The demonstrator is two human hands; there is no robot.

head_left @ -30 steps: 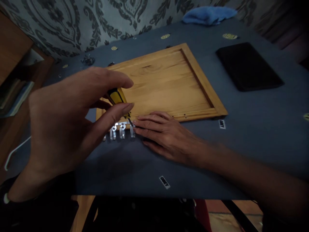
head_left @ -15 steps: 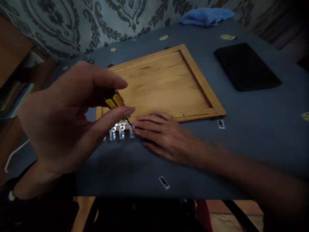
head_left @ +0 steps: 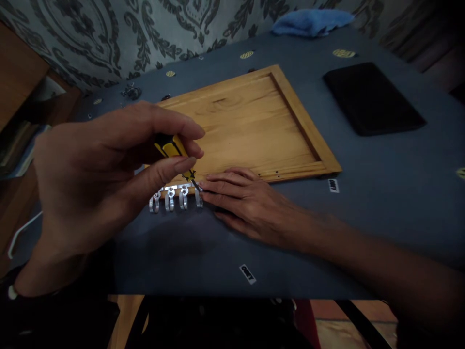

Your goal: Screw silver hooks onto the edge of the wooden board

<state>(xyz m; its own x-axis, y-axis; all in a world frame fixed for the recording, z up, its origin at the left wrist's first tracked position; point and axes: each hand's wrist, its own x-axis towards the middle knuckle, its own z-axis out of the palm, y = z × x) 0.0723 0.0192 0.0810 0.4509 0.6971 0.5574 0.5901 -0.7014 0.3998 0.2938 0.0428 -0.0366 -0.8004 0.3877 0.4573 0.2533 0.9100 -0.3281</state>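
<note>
Between the thumb and fingers of my left hand (head_left: 105,179) is a yellow-and-black screwdriver (head_left: 174,150), slanting down to the right. Its tip meets the rightmost visible silver metal hook (head_left: 198,198) in a row along the near edge of a wooden framed board (head_left: 247,121). Several such hooks show to the left, curling over that edge. My right hand (head_left: 250,203) lies flat on the near edge, fingertips beside the screwdriver tip, fingers stretched out. Whatever is under those fingertips is hidden.
A black flat case (head_left: 372,99) lies right of the board. A blue cloth (head_left: 312,23) sits at the back by the patterned wall. Small dark metal pieces (head_left: 131,91) lie at the back left. Shelves with books (head_left: 22,150) stand at the left.
The fingers of my left hand have shifted on the screwdriver handle and the hand has lowered slightly, showing more hooks. My right hand stays in place.
</note>
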